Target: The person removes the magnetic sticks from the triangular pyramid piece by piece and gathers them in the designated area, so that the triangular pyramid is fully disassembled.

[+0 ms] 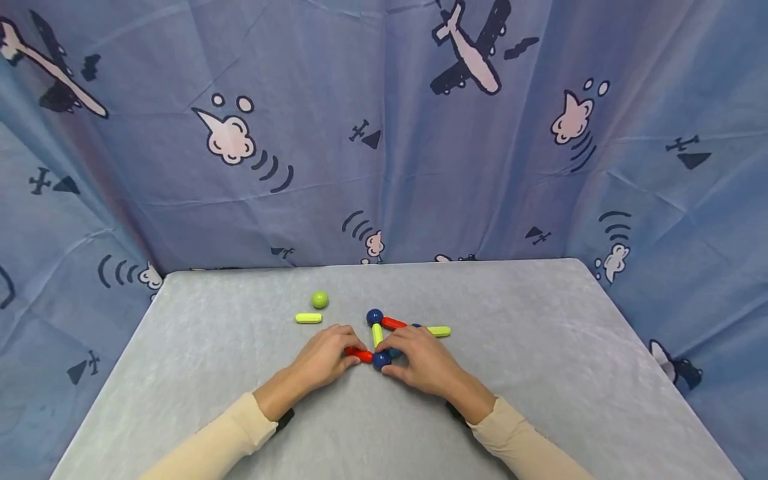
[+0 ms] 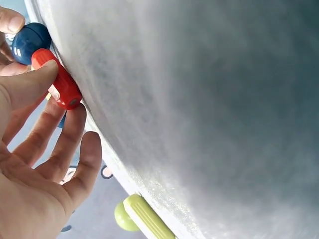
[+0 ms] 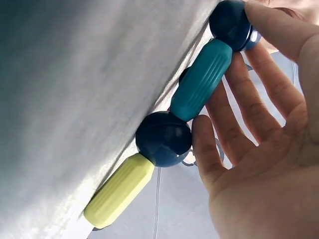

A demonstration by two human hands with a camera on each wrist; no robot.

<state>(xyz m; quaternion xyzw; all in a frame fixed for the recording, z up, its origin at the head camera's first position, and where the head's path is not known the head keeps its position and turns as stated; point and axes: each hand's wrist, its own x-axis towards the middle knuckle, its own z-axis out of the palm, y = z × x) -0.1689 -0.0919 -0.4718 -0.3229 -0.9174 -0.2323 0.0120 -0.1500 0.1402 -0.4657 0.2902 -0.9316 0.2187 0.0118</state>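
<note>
My left hand (image 1: 327,353) pinches a red ribbed rod (image 1: 363,356) between thumb and fingers, its end against a dark blue ball (image 1: 381,361). Thumb and fingers of my right hand (image 1: 425,360) hold that ball from the other side. From it a teal rod (image 3: 202,79) runs to another blue ball (image 3: 163,138), which bears a yellow-green rod (image 3: 119,190); my right little finger is right at this second ball. Another yellow-green rod (image 1: 377,335) leads away to a far blue ball (image 1: 375,317), where a second red rod (image 1: 393,323) joins. My right hand partly covers the assembly in the head view.
A lime green ball (image 1: 320,299) and a loose yellow-green rod (image 1: 309,319) lie beyond my left hand. Everything lies on a pale grey table (image 1: 228,320), with a blue curtain (image 1: 324,167) printed with planes behind it and at both sides.
</note>
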